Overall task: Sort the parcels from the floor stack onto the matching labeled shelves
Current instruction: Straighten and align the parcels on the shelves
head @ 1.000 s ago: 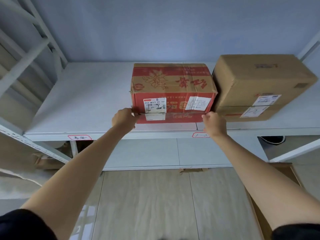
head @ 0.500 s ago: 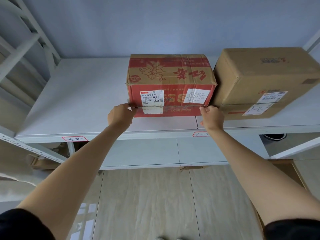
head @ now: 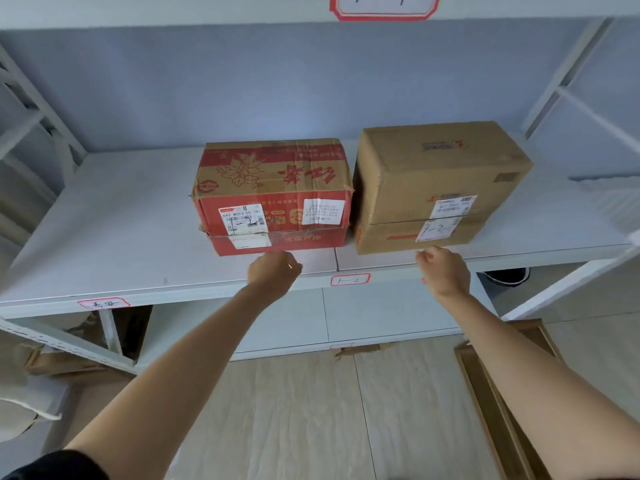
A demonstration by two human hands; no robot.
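A red printed parcel (head: 273, 174) stands on the white shelf (head: 104, 237), its side against a plain brown parcel (head: 440, 168) marked "1-2" on its right. A red-framed label (head: 350, 279) reading "1-2" sits on the shelf's front edge below the gap between them. My left hand (head: 273, 271) hovers just in front of the red parcel's lower edge, fingers loosely curled, holding nothing. My right hand (head: 445, 271) hangs the same way in front of the brown parcel's lower edge, apart from it.
Another label (head: 104, 303) marks the shelf's left section, and a third label (head: 384, 5) is on the shelf above. Brown wrapped parcels (head: 52, 362) lie under the shelf at left. A flat cardboard piece (head: 491, 393) lies on the floor at right.
Both hands have let go of the red parcel's front corners and drawn back and rightward. The parcel now rests further in, against the brown one. The view has tilted upward.
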